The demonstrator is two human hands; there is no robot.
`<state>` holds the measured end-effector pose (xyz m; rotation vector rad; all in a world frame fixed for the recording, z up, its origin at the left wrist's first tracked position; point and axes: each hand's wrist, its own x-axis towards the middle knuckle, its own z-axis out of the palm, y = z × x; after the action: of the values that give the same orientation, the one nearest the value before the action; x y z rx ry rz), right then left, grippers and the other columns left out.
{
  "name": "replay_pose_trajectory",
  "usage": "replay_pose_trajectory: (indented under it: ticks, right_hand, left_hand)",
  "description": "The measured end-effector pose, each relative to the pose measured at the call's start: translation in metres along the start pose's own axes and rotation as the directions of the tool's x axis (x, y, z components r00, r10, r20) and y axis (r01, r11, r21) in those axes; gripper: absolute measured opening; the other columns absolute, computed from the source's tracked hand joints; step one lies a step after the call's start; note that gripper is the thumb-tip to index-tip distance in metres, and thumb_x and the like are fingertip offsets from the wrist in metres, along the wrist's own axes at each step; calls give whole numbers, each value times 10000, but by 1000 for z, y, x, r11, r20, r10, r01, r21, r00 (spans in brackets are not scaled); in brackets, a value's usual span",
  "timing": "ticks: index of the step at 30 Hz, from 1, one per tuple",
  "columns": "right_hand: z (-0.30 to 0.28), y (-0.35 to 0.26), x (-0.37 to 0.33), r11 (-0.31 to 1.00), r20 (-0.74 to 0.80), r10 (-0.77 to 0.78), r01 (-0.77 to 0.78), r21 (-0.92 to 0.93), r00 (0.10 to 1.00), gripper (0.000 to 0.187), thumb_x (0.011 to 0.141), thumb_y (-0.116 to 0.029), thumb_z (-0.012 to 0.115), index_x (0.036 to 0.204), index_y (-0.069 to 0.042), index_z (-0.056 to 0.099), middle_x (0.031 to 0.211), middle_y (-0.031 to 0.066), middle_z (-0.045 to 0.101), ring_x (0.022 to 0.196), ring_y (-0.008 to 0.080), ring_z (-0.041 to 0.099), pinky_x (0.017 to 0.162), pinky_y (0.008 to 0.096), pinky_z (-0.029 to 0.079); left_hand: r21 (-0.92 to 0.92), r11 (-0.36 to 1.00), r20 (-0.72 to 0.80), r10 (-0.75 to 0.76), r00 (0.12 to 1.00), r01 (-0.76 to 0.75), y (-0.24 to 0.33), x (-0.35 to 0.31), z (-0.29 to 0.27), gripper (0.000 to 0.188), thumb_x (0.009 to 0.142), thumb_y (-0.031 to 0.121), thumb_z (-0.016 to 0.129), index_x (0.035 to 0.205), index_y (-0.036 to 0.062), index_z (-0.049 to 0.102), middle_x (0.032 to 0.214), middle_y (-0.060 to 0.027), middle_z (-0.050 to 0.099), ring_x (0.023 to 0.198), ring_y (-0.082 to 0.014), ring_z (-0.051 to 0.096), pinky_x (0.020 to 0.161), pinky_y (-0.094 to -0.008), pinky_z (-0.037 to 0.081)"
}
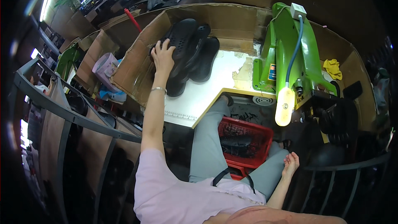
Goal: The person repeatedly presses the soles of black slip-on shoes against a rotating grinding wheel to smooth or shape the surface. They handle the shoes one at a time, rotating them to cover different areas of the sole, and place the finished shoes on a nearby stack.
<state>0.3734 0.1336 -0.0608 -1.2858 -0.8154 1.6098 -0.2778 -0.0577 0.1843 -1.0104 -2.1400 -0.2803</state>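
The pink shirt (182, 197) is cut off; right hand (291, 164) half-curled, left hand (163, 57) on overlapping clogs (184, 49), grip unclear; bare tabletop (224, 68) right.

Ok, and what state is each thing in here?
Black shoes, piled, overlapping
Left hand, fingers spread, touching the shoes
Right hand, empty, loosely curled
Red basket, holding dark pieces
Yellow cloth, crumpled
Green machine, cannot tell if running
Gooseneck lamp, cannot tell if lit
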Motion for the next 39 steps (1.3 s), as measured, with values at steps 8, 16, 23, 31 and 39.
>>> replay_pose_trajectory:
  ticks: [8,16,23,31,39]
  right_hand:
    - [21,3,-28,993,142,58,-43,-110,988,268,894,-61,640,1158,-40,597,1030,72,637,846,154,632,677,258,512]
    - [115,-28,-30,848,481,-158,-131,513,862,723,933,-319,637,1514,-315,207,1432,110,412,1229,309,494,1003,523,415]
    - [92,-134,1,829,132,-520,462,314,844,979,780,-186,823,1512,-237,176,1361,82,365,1177,247,482,969,423,463]
    - [110,-139,-6,787,135,-617,613,70,776,1025,710,-162,875,1496,-149,217,1220,107,467,1086,203,505,939,330,446]
    - [162,-101,-25,729,245,-670,684,37,701,1031,632,-150,916,1430,-28,274,1242,153,527,1101,223,568,935,346,486]
  left_hand:
    - [-672,725,-167,54,984,-154,147,-59,-151,346,669,-56,769,980,-1,627,995,-177,669,950,-358,654,873,-409,514]
    - [-686,-368,639,107,762,627,271,-207,-144,288,739,-101,731,982,-17,601,925,-36,628,938,-139,610,870,-271,476]
    - [-858,-265,421,130,898,441,335,-164,-95,503,660,-87,811,1096,-15,571,1081,-84,589,1020,-185,570,923,-322,468]
    - [-907,-240,345,46,938,346,312,-172,-76,634,646,-89,826,1207,-47,532,1156,-118,579,1128,-226,566,974,-353,477]
    - [-845,-290,474,-18,880,449,234,-181,-64,520,720,-39,804,1148,2,512,1024,-67,582,931,-143,573,864,-260,456]
